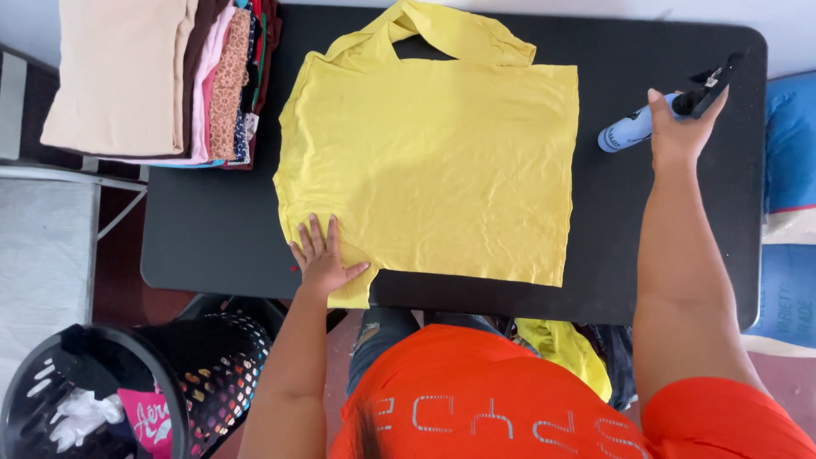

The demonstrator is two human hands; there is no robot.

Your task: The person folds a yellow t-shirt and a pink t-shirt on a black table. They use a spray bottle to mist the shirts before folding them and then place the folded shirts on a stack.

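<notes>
A yellow shirt (433, 161) lies spread flat on a black table (212, 229), its sleeves folded in at the far end. My left hand (323, 259) rests palm down, fingers apart, on the shirt's near left corner. My right hand (680, 127) is wrapped around a white spray bottle (625, 134) with a black trigger head, held over the table's far right, to the right of the shirt.
A stack of folded clothes (161, 76) sits at the table's far left, partly over a chair. A black laundry basket (110, 399) with clothes stands on the floor at near left. More yellow cloth (565, 348) lies by my lap. Blue bags (790, 144) sit at right.
</notes>
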